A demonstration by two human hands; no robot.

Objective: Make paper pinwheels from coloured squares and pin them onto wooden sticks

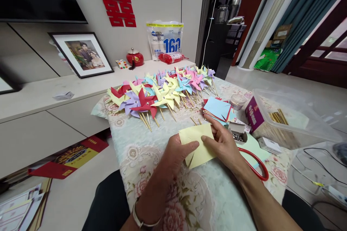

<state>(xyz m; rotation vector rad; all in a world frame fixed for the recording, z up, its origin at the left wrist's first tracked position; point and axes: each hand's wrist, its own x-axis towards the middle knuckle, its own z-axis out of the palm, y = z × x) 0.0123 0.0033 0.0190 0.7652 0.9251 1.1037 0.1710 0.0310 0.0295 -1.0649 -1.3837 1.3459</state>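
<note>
Head view: at centre frame both hands pinch a slit yellow paper square just above the floral tablecloth, likely to keep its cut corners free. The left hand has thumb on top, fingers closed beneath; the right hand grips the right edge narrowly. Finished paper pinwheels lie above.

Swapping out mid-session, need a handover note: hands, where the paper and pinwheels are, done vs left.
Left hand and right hand both grip one yellow paper square, corner slits already cut, not yet folded.
Finished pinwheels lie in a row at the table's far side.
Stack of cut squares, open pin box and clear tub of sticks sit to the right; red scissors lie by the right wrist.
Left: fold, pin and stick this square, then the stack.
</note>
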